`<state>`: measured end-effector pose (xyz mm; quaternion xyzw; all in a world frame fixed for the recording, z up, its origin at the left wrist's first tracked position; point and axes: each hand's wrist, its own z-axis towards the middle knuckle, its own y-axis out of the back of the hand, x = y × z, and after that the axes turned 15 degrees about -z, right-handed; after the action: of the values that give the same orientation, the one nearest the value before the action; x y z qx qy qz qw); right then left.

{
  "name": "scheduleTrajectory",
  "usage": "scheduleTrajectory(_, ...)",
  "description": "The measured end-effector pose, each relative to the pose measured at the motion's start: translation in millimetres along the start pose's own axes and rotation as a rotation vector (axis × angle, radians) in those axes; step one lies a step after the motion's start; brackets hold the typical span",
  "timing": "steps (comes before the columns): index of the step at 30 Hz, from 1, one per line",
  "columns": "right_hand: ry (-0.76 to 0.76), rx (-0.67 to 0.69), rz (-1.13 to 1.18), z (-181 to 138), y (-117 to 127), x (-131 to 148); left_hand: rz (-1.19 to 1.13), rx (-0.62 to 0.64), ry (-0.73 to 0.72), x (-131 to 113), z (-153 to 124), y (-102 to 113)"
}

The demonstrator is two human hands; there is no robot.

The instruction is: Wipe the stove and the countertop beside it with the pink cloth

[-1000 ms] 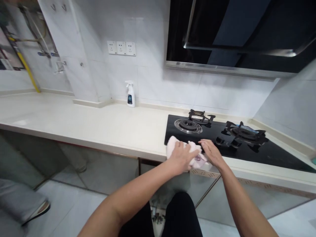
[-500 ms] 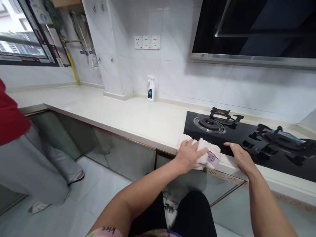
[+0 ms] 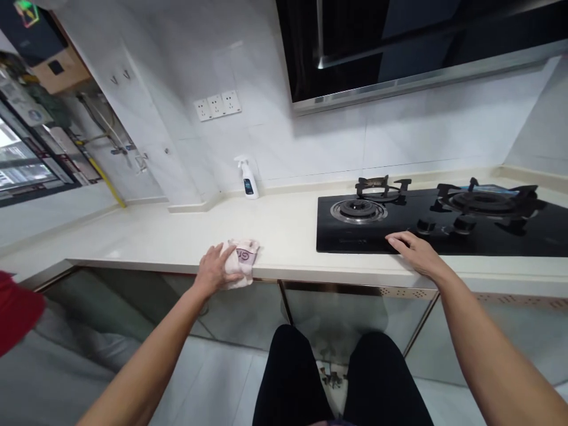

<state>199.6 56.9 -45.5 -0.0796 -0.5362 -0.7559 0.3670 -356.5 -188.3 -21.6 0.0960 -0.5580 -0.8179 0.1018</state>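
Note:
My left hand point(image 3: 215, 269) presses a crumpled pale pink cloth point(image 3: 242, 257) against the front edge of the cream countertop point(image 3: 186, 234), fingers curled over it. My right hand point(image 3: 412, 251) lies flat, fingers stretched out, on the front left corner of the black glass gas hob point(image 3: 488, 234). The hob has two burners with black pan supports; the left burner point(image 3: 357, 208) is nearest my right hand.
A white spray bottle point(image 3: 247, 177) stands against the tiled wall. Wall sockets point(image 3: 217, 105) sit above it, and a black range hood point(image 3: 399, 41) hangs over the hob. A person in red point(image 3: 15, 310) stands at the far left. Glass cabinet fronts run below the counter.
My left hand slid the cloth leftward off the hob's corner, along the counter's front edge. My right hand left the cloth and settled on the hob's corner. The view swung left.

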Motion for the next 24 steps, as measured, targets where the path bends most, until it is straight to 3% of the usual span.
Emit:
scheduleTrajectory(4,-0.007,-0.006,0.022,-0.8,-0.4,1.8,0.083,0.027,0.038,8.3,-2.9,5.2)
scheduleTrajectory(6,-0.011,-0.016,0.030,-0.7,-1.5,1.7,0.111,0.006,0.050,-7.7,-7.6,3.9)
scheduleTrajectory(9,-0.010,-0.021,0.054,0.4,-3.0,0.6,0.095,-0.029,-0.019,-51.5,-13.7,-1.8)
scheduleTrajectory(13,-0.054,-0.034,0.147,1.5,-2.5,-1.1,-0.042,-0.051,-0.266,-140.6,-14.9,-16.6)
scheduleTrajectory(18,-0.124,-0.076,0.314,2.1,-0.3,-3.2,-0.225,-0.070,-0.622,-282.4,-12.2,-32.6)
scheduleTrajectory(21,-0.132,-0.092,0.322,2.6,0.0,-7.2,-0.273,-0.052,-0.751,-364.0,-10.7,-32.3)
scheduleTrajectory(24,-0.153,-0.109,0.429,2.8,1.7,-12.8,-0.314,0.008,-0.770,-422.2,-5.2,-27.6)
